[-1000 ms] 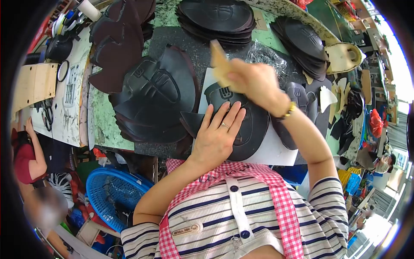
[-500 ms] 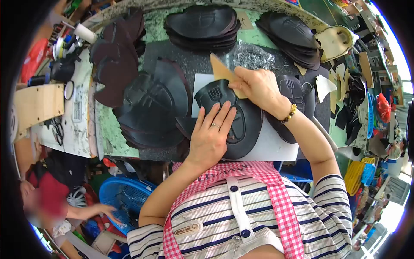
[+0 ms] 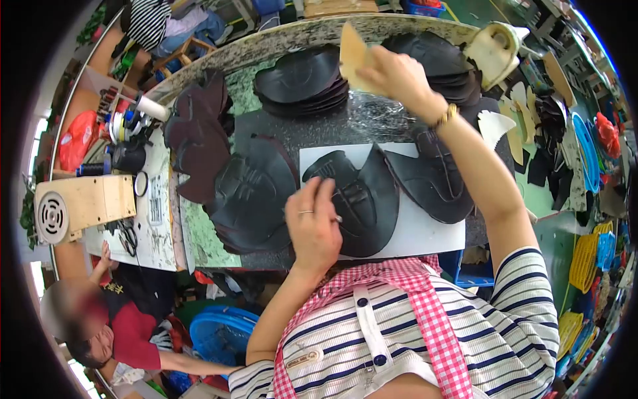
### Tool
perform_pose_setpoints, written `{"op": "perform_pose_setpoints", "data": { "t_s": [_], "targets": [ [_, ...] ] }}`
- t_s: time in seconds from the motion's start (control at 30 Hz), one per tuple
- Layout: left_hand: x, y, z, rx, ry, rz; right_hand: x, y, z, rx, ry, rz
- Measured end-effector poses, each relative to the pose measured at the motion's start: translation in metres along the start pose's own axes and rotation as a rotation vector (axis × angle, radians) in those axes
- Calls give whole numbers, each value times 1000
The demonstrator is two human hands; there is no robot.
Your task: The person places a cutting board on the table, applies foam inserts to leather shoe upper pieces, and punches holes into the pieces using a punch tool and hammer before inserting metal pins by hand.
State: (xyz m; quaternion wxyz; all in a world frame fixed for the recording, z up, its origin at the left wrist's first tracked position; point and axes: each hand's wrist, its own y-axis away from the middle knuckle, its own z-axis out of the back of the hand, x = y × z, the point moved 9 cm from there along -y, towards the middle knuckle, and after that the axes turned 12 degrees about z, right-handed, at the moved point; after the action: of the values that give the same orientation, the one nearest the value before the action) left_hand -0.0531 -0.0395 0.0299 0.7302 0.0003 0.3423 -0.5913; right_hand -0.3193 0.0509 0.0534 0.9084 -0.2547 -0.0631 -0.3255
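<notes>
My left hand (image 3: 314, 229) lies at the left edge of a black shoe-upper piece (image 3: 372, 213) with pressed-in lines. Its fingers are slightly bent and apart, the tips at the piece's surface. My right hand (image 3: 397, 76) is raised past the far side of the white sheet (image 3: 425, 236), fingers closed on a tan card template (image 3: 354, 56). Another black upper piece (image 3: 435, 186) lies to the right, partly over the sheet. To the left is a stack of black pieces (image 3: 256, 193).
More black stacks stand at the back left (image 3: 299, 80) and back right (image 3: 428, 56). Crumpled clear plastic (image 3: 382, 116) lies between them. Dark brown pieces (image 3: 196, 143) are at far left. A co-worker in a red top (image 3: 136, 332) is at lower left, beside a blue basket (image 3: 222, 332).
My right hand has carried the tan template away from the black piece, up and back. My left hand has shifted slightly left and its fingers have bent. The camera view has tilted.
</notes>
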Motion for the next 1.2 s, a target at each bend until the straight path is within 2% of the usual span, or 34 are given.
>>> {"op": "perform_pose_setpoints", "data": {
  "t_s": [0.07, 0.13, 0.17, 0.23, 0.27, 0.33, 0.37, 0.4, 0.43, 0.47, 0.53, 0.6, 0.67, 0.7, 0.73, 0.8, 0.83, 0.87, 0.9, 0.93, 1.0, 1.07, 1.13, 1.2],
  "targets": [
    [15, -2, -3, 31, -293, 143, -36, 2, 1, 46, 53, -33],
    [25, -2, -11, 78, -430, 181, -26, 21, 38, -138, 258, 176],
    [28, -1, -14, 129, -480, 228, -25, 39, 51, -107, 203, 195],
    [15, -5, -16, 99, -514, 127, -26, 80, 44, 340, 52, 29],
    [10, -4, -12, 111, -522, 67, -27, 104, 31, 487, 3, 42],
    [-2, -14, 17, 60, -557, -1, -34, 138, 21, 393, -82, 63],
    [-8, -22, 33, 14, -577, -21, -35, 142, 28, 226, -138, 164],
    [4, -31, 56, -33, -647, 43, -23, 134, 49, 105, -255, 187],
    [25, -36, 72, -81, -654, 58, -29, 136, 44, 221, -492, -8],
    [50, -40, 87, -127, -665, 69, -26, 134, 52, 258, -590, -122],
    [124, -28, 64, 134, -437, 99, 20, 98, 65, 368, -754, 13],
    [137, -23, 72, 25, -385, 143, 79, 45, 59, 275, -793, 246],
    [147, -34, 106, -127, -184, 335, 146, 0, 31, 129, -863, 426],
    [149, -33, 127, -253, -186, 365, 170, -17, 7, 122, -882, 526],
    [144, -33, 147, -311, -62, 465, 185, -33, -15, 118, -907, 628],
    [150, -23, 170, -361, -102, 551, 164, -65, -44, 30, -311, 665],
    [145, -17, 171, -308, -70, 639, 141, -65, -67, 191, -73, 536],
    [125, -17, 171, -442, -163, 309, 113, -59, -95, 233, 101, 512],
    [129, -22, 158, -359, -113, 404, 98, -49, -120, 491, 51, 475],
    [128, -26, 139, -256, -57, 495, 101, -45, -100, 202, -64, 523],
    [102, -66, 104, -225, -33, 256, 58, -55, -77, 256, -294, 160],
    [89, -115, 51, -45, -247, 165, 36, -45, -3, -164, -308, 98],
    [84, -162, -3, 42, -294, 48, 74, -7, 73, -193, -196, 242],
    [80, -197, -50, 172, -360, -74, 89, 64, 78, 34, 176, 395]
  ]
}}
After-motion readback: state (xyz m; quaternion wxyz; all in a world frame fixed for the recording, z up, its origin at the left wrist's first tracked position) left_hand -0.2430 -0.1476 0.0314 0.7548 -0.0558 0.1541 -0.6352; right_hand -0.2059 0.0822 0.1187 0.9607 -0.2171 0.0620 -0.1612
